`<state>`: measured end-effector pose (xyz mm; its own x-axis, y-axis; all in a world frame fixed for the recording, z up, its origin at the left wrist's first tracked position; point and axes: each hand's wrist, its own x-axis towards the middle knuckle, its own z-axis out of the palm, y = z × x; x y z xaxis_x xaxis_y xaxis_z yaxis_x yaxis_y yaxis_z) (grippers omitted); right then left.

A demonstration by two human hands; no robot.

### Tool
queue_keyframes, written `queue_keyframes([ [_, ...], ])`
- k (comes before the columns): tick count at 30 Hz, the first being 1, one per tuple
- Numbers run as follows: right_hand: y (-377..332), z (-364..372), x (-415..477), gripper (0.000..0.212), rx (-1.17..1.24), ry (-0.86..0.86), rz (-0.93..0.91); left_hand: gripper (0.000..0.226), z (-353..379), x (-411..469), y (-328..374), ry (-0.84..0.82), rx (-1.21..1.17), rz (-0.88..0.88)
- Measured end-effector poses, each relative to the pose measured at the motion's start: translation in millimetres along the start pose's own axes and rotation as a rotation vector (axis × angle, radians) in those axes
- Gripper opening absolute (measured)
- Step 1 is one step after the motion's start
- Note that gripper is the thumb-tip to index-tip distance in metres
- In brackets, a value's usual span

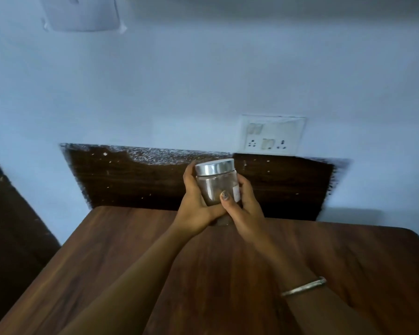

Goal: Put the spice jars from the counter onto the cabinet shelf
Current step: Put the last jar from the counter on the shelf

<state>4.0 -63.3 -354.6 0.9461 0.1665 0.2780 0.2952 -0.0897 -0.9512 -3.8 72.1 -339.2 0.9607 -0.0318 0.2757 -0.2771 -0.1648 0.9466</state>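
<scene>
Two bare forearms reach in from the lower edge, the right one wearing a thin metal bangle (302, 287) at the wrist. They meet above the far part of the wooden tabletop (131, 262), where both hands are wrapped round a single spice jar (212, 187). The left hand (196, 209) cups the jar's left side and base, its fingers curled up along the glass. The right hand (246, 213) grips the right side, and its thumb, with a painted nail, lies across the front of the jar. The jar is upright, slightly tilted, held in the air over the tabletop's back edge. It is of clear glass with dark contents, a small pale label on its right side and a silver screw lid (214, 166). Behind it a dark wooden backboard (143, 180) stands against the pale wall. Above the backboard's right part sits a white socket plate (271, 136). A second white plate (82, 13) is at the upper left, blurred.
</scene>
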Motion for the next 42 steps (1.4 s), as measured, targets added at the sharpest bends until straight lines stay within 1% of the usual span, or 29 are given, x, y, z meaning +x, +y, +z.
queue_keyframes([
  [4, -19, -40, -23, 0.068, 0.080, -0.017, 0.015, 0.089, 40, -8, 23, -0.055, -0.153, -0.011],
  [6, -26, -57, -34, 0.071, 0.096, -0.015, 0.010, 0.082, 54, -12, 33, -0.080, -0.253, -0.019],
  [8, -32, -71, -44, 0.074, 0.113, 0.012, -0.005, 0.080, 65, -16, 41, -0.115, -0.282, 0.002],
  [12, -43, -93, -62, 0.083, 0.101, 0.096, -0.028, 0.080, 81, -25, 55, -0.229, -0.188, 0.055],
  [14, -49, -104, -69, 0.083, 0.052, 0.141, -0.043, 0.075, 86, -29, 62, -0.245, -0.068, 0.090],
  [16, -54, -114, -73, 0.090, 0.017, 0.178, -0.020, 0.066, 90, -32, 69, -0.240, 0.029, 0.147],
  [17, -56, -118, -75, 0.095, 0.013, 0.191, 0.002, 0.066, 92, -34, 72, -0.251, 0.034, 0.158],
  [19, -62, -125, -78, 0.100, -0.019, 0.206, 0.023, 0.077, 95, -36, 78, -0.310, -0.006, 0.156],
  [20, -65, -129, -79, 0.098, -0.052, 0.212, 0.017, 0.083, 97, -36, 81, -0.341, -0.033, 0.151],
  [22, -71, -136, -80, 0.088, -0.094, 0.220, -0.019, 0.088, 102, -37, 87, -0.367, -0.089, 0.145],
  [25, -79, -148, -82, 0.085, -0.053, 0.200, -0.018, 0.091, 110, -35, 97, -0.363, -0.144, 0.159],
  [28, -87, -163, -82, 0.076, 0.049, 0.135, 0.001, 0.089, 116, -29, 104, -0.357, -0.176, 0.162],
  [30, -92, -173, -84, 0.073, 0.025, 0.127, 0.005, 0.089, 121, -26, 109, -0.376, -0.175, 0.168],
  [32, -94, -180, -85, 0.074, 0.003, 0.152, -0.012, 0.089, 127, -21, 112, -0.398, -0.170, 0.187],
  [34, -94, -187, -85, 0.079, -0.016, 0.190, -0.034, 0.086, 134, -16, 115, -0.401, -0.128, 0.210],
  [36, -94, -195, -84, 0.084, -0.025, 0.243, -0.051, 0.082, 141, -11, 121, -0.380, 0.016, 0.246],
  [39, -97, -208, -83, 0.079, -0.034, 0.294, -0.076, 0.076, 152, -5, 131, -0.344, 0.182, 0.324],
  [42, -102, -221, -82, 0.077, -0.047, 0.340, -0.099, 0.073, 167, 0, 139, -0.304, 0.242, 0.394],
])
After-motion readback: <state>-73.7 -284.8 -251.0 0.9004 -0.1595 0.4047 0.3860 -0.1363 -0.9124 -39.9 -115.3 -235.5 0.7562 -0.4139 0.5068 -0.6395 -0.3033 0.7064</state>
